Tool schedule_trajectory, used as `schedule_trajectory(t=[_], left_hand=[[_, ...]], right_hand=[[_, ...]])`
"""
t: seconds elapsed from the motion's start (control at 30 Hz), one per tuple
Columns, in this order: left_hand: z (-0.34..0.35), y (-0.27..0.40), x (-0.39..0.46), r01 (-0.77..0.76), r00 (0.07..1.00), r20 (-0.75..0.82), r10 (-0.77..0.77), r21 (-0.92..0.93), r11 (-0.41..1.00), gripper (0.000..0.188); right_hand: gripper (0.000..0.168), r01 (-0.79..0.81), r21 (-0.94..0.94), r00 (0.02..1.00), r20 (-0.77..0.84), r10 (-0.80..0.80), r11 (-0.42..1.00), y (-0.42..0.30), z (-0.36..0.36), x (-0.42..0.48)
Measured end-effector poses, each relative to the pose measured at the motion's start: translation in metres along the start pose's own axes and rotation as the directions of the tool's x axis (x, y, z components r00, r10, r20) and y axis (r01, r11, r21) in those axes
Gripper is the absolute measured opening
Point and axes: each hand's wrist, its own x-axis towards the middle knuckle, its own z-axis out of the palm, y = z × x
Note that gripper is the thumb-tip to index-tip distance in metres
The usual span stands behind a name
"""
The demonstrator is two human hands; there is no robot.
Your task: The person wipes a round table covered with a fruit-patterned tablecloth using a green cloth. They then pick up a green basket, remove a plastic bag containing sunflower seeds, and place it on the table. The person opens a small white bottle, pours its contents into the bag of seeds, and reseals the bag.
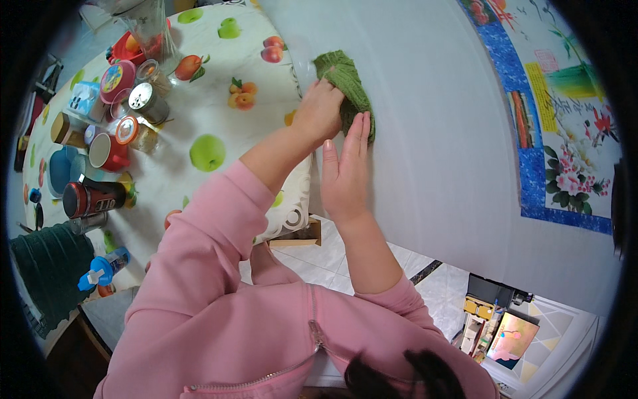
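Observation:
A green knitted cloth (pixel 349 82) lies bunched against the pale wall (pixel 433 124), just past the table's edge. My left hand (pixel 321 110) grips the cloth, its fingers curled and partly hidden in the folds. Below it, my right hand (pixel 346 182) is held flat with fingers straight and thumb apart. Its fingertips touch the lower edge of the cloth, and nothing is held in it. Beside my left forearm is a table covered with a fruit-print tablecloth (pixel 199 117).
On the table stand a red-and-black flask (pixel 94 198), a red mug (pixel 107 152), a metal-lidded canister (pixel 148 103), an orange-lidded jar (pixel 135 133) and a tall clear vase (pixel 152 35). A blue-capped bottle (pixel 104 268) lies near its edge. A picture poster (pixel 568 169) hangs on the wall.

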Motion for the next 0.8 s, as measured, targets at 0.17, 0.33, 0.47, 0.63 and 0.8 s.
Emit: schedule_trajectory(t=[0.17,0.33,0.47,0.63,0.8], left_hand=[[0.024,0.055,-0.057,-0.297,0.954,-0.181,0.241,-0.437,0.849,0.035],[0.021,0.093,-0.091,-0.425,0.891,0.039,0.452,-0.277,0.862,0.041],[0.007,0.088,-0.056,0.130,0.981,0.188,-0.052,-0.436,0.891,0.037],[-0.008,0.085,-0.044,0.043,0.973,0.230,0.006,-0.208,0.977,0.035],[-0.002,0.074,-0.072,-0.191,0.960,0.062,0.274,-0.571,0.798,0.035]], right_hand=[[0.064,-0.038,0.081,0.994,-0.095,0.046,0.996,-0.008,-0.016,-0.028],[0.064,0.047,-0.017,0.988,-0.149,-0.049,0.999,-0.014,-0.038,-0.094],[0.063,0.084,0.034,0.991,-0.106,-0.080,0.996,-0.023,-0.048,-0.087],[0.062,-0.002,0.058,0.993,-0.120,0.009,0.998,-0.021,-0.029,-0.065],[0.057,-0.115,0.127,0.971,-0.193,0.138,0.985,-0.031,-0.027,-0.076]])
